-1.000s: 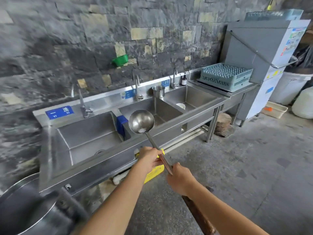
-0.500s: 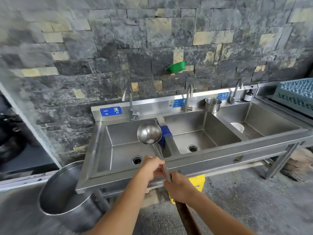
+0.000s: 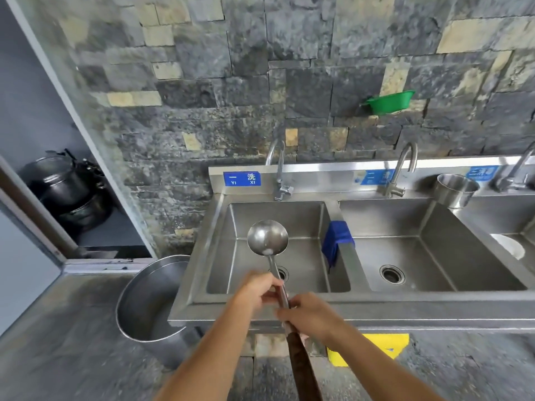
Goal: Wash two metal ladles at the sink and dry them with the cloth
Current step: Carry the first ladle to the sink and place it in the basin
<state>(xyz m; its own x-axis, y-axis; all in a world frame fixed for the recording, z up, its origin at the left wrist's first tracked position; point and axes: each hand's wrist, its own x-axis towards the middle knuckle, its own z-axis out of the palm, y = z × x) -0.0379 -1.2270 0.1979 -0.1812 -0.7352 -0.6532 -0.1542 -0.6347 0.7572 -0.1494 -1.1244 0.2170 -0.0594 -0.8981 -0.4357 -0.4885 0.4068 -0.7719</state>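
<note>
I hold one long metal ladle [image 3: 267, 238] with a dark wooden handle, its bowl up over the left sink basin [image 3: 289, 218]. My left hand [image 3: 259, 292] grips the metal shaft just below the bowl. My right hand [image 3: 311, 315] grips the shaft lower down, where the wooden handle starts. A blue cloth [image 3: 335, 241] hangs over the divider between the left and middle basins. The left tap [image 3: 279, 169] stands behind the basin, with no water running. A second ladle is not in view.
The steel sink unit continues right with a middle basin [image 3: 428, 256] and tap [image 3: 405, 166], a steel cup [image 3: 456, 189], and a white bowl [image 3: 508, 246]. A large steel pot [image 3: 150, 299] stands left of the sink. Black pots [image 3: 66, 186] sit on a shelf. A green bowl [image 3: 389, 101] hangs on the wall.
I have stepped closer and turned left, so the left basin now lies straight ahead. The ladle's bowl has come over that basin. Both hands keep their grip on the shaft.
</note>
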